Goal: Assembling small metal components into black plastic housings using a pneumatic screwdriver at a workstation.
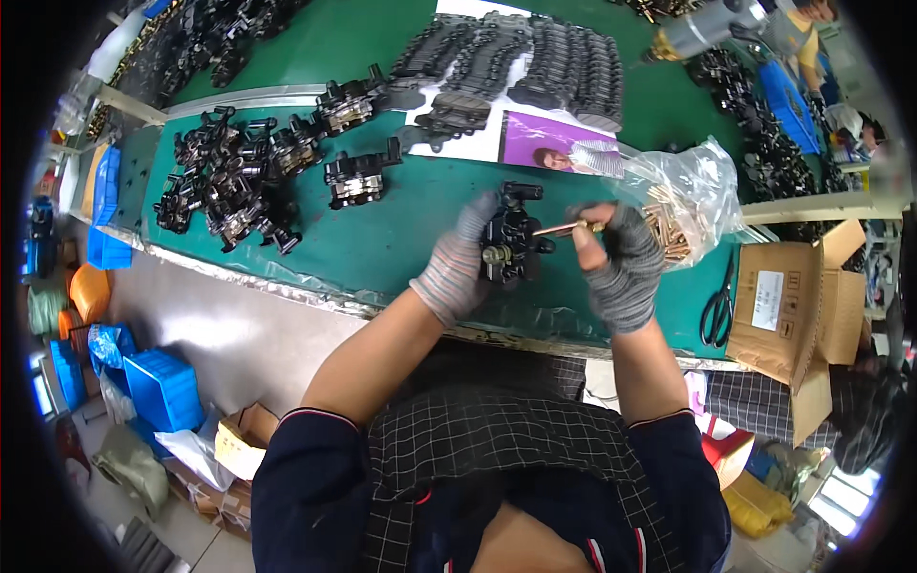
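Note:
My left hand (457, 263), in a striped fingerless glove, is closed around a black mechanical assembly (509, 239) above the green bench. Between the thumb and fingers of my right hand (626, 267), gloved in grey stripes, is a long brass-coloured bolt (556, 229). The bolt points left, its tip close to the assembly's right side; whether it has entered a hole I cannot tell. Just right of that hand lies a clear plastic bag (712, 186) with many similar bolts (666, 227). One finished-looking black assembly (358, 179) sits apart, left of my left hand.
A heap of black assemblies (229, 186) covers the bench's left. Rows of flat black parts (564, 72) lie on white sheets beside a purple printed sheet (521, 143). A power screwdriver (702, 33) hangs at upper right. Black-handled scissors (716, 315) lie by an open cardboard box (774, 310).

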Motion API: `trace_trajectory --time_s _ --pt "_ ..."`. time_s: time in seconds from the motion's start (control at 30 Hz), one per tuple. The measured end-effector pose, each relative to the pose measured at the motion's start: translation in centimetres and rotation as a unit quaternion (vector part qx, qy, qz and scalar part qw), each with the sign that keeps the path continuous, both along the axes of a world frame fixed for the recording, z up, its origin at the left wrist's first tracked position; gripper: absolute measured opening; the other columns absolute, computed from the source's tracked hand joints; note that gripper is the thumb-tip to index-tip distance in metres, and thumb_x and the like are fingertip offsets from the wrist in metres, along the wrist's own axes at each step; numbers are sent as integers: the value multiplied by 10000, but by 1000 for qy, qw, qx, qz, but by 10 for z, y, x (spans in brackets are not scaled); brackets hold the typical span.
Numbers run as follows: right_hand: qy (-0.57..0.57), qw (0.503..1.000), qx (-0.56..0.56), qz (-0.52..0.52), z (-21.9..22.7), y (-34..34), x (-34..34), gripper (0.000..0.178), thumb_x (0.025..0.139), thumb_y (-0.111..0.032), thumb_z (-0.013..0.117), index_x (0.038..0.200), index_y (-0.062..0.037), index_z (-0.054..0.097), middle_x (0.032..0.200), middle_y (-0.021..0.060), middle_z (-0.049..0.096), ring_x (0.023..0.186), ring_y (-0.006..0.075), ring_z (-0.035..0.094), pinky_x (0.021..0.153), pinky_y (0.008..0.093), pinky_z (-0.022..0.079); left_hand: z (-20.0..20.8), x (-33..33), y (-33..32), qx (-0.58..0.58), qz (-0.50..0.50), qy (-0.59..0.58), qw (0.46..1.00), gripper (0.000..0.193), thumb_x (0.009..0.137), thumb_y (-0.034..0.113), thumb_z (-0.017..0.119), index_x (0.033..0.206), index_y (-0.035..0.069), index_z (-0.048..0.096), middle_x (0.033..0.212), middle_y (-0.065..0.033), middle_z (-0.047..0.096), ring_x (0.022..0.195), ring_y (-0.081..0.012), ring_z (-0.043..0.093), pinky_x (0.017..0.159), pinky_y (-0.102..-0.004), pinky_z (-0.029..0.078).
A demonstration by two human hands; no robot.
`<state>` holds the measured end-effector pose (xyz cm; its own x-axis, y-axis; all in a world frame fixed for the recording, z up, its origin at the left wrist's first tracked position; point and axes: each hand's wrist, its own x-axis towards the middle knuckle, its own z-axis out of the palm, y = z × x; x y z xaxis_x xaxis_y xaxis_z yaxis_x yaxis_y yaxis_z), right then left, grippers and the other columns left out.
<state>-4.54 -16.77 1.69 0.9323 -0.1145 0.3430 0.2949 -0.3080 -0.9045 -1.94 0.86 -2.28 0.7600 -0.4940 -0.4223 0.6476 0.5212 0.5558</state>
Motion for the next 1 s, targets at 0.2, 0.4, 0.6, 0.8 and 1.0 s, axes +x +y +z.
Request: trace_trajectory --time_s 0.2,0.4,0.6,0.8,1.0 --pt "-93 961 -245 89 -5 7 4 186 807 -59 693 969 -53 602 915 94 654 810 171 627 718 308 510 -1 -4 -4 -9 26 26 999 615 821 603 580 1198 117 544 960 -98 651 763 -206 650 687 -309 533" --pt "-154 884 -410 166 0 9 16 286 759 -44 740 997 -70 584 930 97 660 812 202 639 716 329 520 -10 5 1 -39 17 58 997 579 832 567 585 1200 122 547 1015 -78 646 849 -198 643 715 -325 533" --pt "12 993 94 75 -29 23 -13 405 718 -58 772 1054 -104 549 953 75 655 869 263 630 758 406 524 -11 16 -10 -93 60 113 987 560 845 544 580 1192 106 552 1022 -65 647 856 -203 640 740 -337 530" --pt "-239 917 -304 100 -20 16 7 416 771 -194 771 1121 -149 550 1044 64 630 870 241 617 764 410 520 -3 17 -10 -127 85 155 976 504 836 534 593 1101 105 570 931 -58 646 816 -216 647 701 -360 539" --pt "-249 956 -149 -38 54 -78 58 645 816 -423 662 1295 -52 439 1179 145 556 958 290 618 860 469 507 -19 24 4 -105 33 148 983 479 828 560 584 1046 134 572 899 -48 645 782 -199 652 575 -336 505"
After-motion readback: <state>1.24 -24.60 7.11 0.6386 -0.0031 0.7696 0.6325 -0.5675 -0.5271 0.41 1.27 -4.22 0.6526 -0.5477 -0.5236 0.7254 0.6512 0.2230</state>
